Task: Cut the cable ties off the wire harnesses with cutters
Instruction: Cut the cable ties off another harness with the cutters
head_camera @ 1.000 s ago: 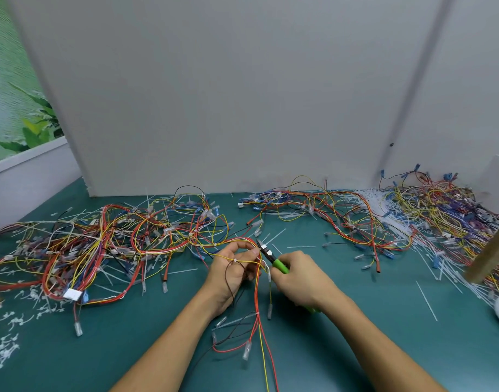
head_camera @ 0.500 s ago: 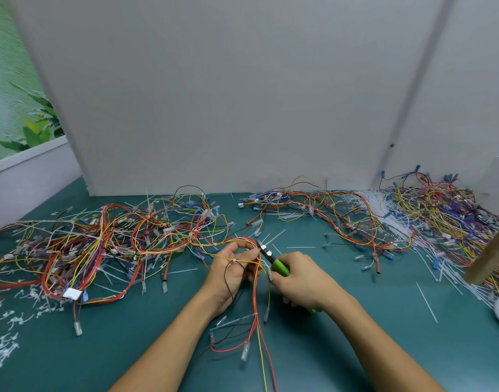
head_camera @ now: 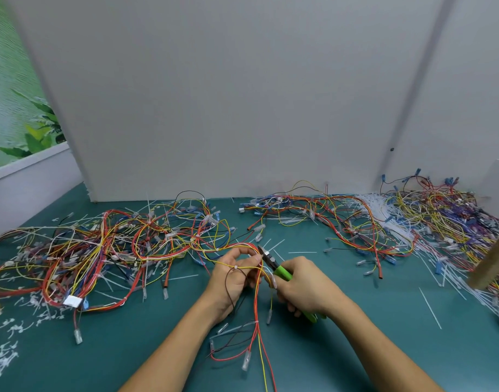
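Two hands meet at the front middle of the teal table (head_camera: pixel 370 349), which looks smooth and matte. The left hand (head_camera: pixel 228 284) has its fingers curled round a skinny harness (head_camera: pixel 256 315) of red, orange and yellow wires and pinches it up by the fingertips. The loose strands trail down toward the camera and end in little clear plastic sleeves. A tiny white cable tie (head_camera: pixel 236 267) is knotted on a yellow wire right across that palm.

The right hand (head_camera: pixel 305 290) is clenched on the cutters (head_camera: pixel 280 270), which have glossy lime-green grips and a dark pointed metal nose. The tip is right up against the wires beside the left fingertips. Honestly can't tell if the blades are on a tie.

Everything else is spaghetti. There's a big loopy heap (head_camera: pixel 101 250) on the left, a longer stringy run (head_camera: pixel 327 219) at the back, and a dense bluish tangle (head_camera: pixel 446 216) far right. A sheaf of straight white ties (head_camera: pixel 375 207) lies between those last two. Curly snipped bits (head_camera: pixel 5 357) are scattered lower left.
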`<state>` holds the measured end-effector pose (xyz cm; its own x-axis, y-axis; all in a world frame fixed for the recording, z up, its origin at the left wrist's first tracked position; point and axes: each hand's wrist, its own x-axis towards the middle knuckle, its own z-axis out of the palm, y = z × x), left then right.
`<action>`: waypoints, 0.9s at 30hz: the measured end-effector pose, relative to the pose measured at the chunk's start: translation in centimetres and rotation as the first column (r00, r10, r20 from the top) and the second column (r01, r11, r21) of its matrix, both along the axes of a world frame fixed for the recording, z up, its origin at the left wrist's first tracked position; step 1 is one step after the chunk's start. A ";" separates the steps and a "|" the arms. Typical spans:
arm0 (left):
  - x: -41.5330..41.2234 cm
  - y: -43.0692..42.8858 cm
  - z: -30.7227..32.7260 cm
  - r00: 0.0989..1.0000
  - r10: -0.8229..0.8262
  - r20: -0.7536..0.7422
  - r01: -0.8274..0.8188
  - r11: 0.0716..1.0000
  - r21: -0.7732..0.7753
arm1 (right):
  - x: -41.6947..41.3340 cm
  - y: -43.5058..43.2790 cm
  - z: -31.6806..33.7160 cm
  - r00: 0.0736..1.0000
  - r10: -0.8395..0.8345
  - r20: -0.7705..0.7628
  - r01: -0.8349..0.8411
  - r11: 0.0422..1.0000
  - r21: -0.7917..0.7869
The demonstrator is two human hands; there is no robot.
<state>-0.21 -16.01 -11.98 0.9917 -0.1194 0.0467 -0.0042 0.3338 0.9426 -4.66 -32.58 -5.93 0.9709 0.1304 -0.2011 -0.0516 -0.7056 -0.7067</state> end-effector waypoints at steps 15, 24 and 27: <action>-0.4 -0.1 0.9 1.000 -0.002 -0.031 0.002 1.000 -0.023 | -0.2 0.6 -0.5 0.988 -0.025 0.151 0.040 0.994 -0.098; -0.6 -0.2 1.1 1.000 -0.018 -0.025 0.018 1.000 -0.025 | -0.2 0.5 -0.5 0.987 -0.038 0.155 0.058 0.991 -0.124; -0.7 -0.2 1.1 1.000 -0.025 -0.019 0.024 1.000 -0.012 | 0.0 0.4 -0.5 0.991 -0.047 0.128 0.063 0.990 -0.125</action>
<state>-0.90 -16.18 -10.91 0.9893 -0.1432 0.0294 0.0220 0.3449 0.9384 -4.62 -32.21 -6.43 0.9943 0.0575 -0.0896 -0.0097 -0.7892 -0.6141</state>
